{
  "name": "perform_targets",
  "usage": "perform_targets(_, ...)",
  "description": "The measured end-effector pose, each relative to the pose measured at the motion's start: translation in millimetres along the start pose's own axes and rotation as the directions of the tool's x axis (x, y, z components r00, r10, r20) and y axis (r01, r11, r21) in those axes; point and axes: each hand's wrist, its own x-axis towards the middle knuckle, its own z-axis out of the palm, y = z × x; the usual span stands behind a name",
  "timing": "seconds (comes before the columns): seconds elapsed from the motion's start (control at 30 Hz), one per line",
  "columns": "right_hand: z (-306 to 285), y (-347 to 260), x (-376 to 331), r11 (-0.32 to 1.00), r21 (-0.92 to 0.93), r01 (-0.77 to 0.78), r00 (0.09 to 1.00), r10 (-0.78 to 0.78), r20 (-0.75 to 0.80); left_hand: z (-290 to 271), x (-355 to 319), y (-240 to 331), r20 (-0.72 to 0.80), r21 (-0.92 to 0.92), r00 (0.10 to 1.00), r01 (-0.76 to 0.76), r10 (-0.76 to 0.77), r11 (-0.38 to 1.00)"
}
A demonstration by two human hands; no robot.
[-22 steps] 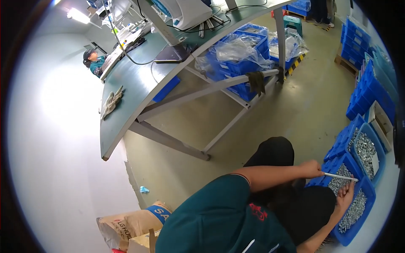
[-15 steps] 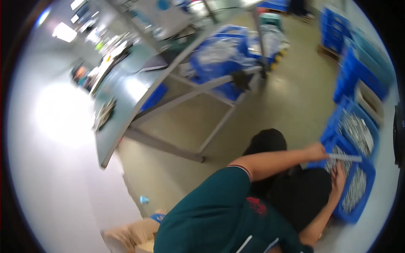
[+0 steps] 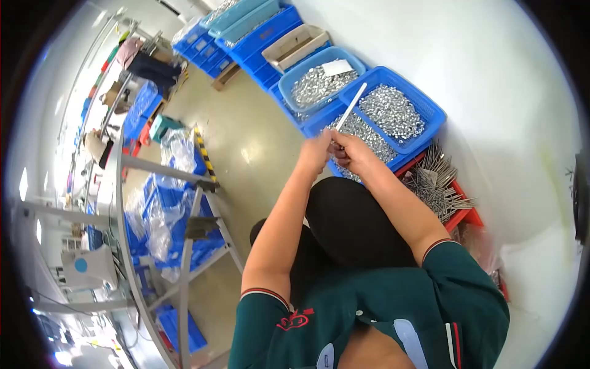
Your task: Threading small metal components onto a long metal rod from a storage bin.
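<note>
White wall (image 3: 485,80) curves up beside us on the right, and bare greenish floor (image 3: 264,120) runs along our left, where a bench (image 3: 125,258) stands well apart with plastic-draped blue crates (image 3: 158,215) under and beyond it. Before our knees we have a slim white stick (image 3: 352,106), slanting up and away to the right above a blue bin (image 3: 314,128) of small metal parts. Its near end vanishes where our two hands meet: our left hand (image 3: 317,152) is clenched on it, while our right hand (image 3: 353,152) curls close against the left, and we cannot tell whether its fingers grip the stick too. Just right of the stick sits a blue basket (image 3: 436,115) of shiny metal pieces; beyond its tip, a light-blue basin (image 3: 283,87) holds more, with a white slip (image 3: 337,67) on top. Near our right forearm, a red crate (image 3: 472,217) holds thin metal rods (image 3: 430,184).
</note>
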Motion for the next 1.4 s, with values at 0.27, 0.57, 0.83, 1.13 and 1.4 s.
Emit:
perform_targets(0.27, -60, -69, 41, 0.977, 0.207, 0.044, 0.987, -0.012, -0.157, -41, -56, -37, 0.024, 0.098, 0.999, -0.025, 0.023, 0.995)
perform_targets(0.57, -64, -67, 57, 0.89, 0.457, 0.0, 0.999, 0.022, -0.042, -70, -70, -92, -0.062, -0.172, 0.995, 0.065, -0.077, 0.983)
perform_targets(0.83, -91, 27, 57, 0.946, 0.295, -0.131, 0.968, 0.187, -0.168, -39, -39, -133, -0.062, -0.434, 0.993, 0.066, -0.103, 0.899)
perform_targets(1.13, -109, 35, 69, 0.951, 0.265, -0.158, 0.975, 0.192, -0.109, -25, -34, -143, -0.121, -0.262, 0.984, 0.098, -0.133, 0.96)
perform_targets(1.4, -110, 29, 78, 0.95, 0.247, -0.189, 0.968, 0.222, -0.115, -29, -27, -158, -0.148, -0.145, 0.987, 0.034, -0.056, 0.989)
